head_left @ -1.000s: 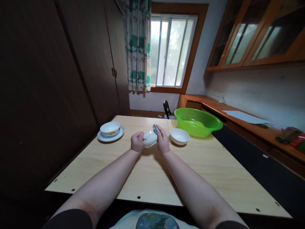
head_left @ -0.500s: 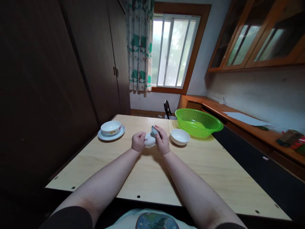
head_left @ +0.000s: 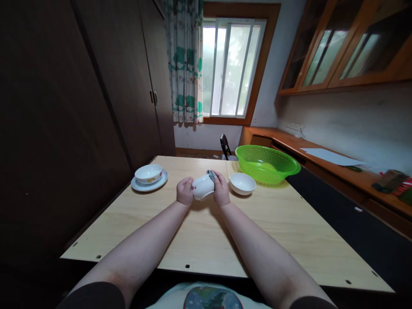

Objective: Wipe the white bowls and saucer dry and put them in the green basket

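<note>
A white bowl (head_left: 203,187) with small red marks is held tilted above the table, its outer side facing me. My left hand (head_left: 185,191) is closed on the bowl's left edge. At the bowl's right edge, my right hand (head_left: 221,189) is closed round a grey-patterned cloth (head_left: 211,174), which presses against the rim. Just right of that hand, a second white bowl (head_left: 243,184) stands upright on the table. Over on the left, a bowl with coloured prints (head_left: 148,174) sits on a white plate (head_left: 161,183).
A large green plastic basket (head_left: 267,165) stands at the table's back right, with pale chopsticks (head_left: 229,168) beside it. The wooden table (head_left: 180,236) has its front edge close to my body. A dark folding chair (head_left: 224,145) is behind it, and a tall dark wardrobe (head_left: 96,107) borders the left.
The held bowl has turned so that more of its outer side shows. My right hand and the cloth have shifted along its rim, and less of the cloth shows.
</note>
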A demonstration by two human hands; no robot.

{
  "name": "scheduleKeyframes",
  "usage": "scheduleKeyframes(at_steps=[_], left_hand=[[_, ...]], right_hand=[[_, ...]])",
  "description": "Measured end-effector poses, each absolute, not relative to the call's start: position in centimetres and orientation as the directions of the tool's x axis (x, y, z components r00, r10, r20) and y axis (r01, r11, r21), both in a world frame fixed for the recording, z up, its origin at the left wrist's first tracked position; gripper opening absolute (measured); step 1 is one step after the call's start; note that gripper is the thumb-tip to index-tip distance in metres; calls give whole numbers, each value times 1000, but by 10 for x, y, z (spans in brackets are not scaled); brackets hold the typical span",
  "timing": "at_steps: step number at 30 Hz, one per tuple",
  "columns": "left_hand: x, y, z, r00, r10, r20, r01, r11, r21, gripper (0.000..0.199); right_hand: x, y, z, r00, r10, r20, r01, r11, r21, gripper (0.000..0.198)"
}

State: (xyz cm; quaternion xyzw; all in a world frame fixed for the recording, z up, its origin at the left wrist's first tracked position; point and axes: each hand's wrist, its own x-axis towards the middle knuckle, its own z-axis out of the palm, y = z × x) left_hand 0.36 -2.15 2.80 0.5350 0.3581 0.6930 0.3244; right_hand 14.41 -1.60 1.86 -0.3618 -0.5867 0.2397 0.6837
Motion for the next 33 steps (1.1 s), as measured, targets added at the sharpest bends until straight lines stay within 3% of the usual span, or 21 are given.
scheduleKeyframes(at_steps=[5, 10, 18, 26, 33], left_hand=[[3, -20, 25, -180, 830, 527, 90, -520, 849, 37], [2, -20, 26, -136, 818, 559, 169, -537, 827, 38], [4, -22, 26, -123, 837, 533, 79, -527, 846, 36], [3, -22, 29, -164, 843, 512, -19, -522, 853, 37], [-2, -18, 23, -116, 857, 501, 8, -504, 864, 36]], right_hand=[[147, -23, 22, 51, 592, 804, 357, 742, -568, 36], [146, -30, 28, -65, 531, 845, 478, 760, -441, 37], [146, -20, 18, 34, 598, 801, 329, 750, -574, 34], [146, -16, 22, 185, 766, 616, 70, 615, -786, 35], [153, -15, 22, 104, 778, 619, 253, 582, -773, 28]])
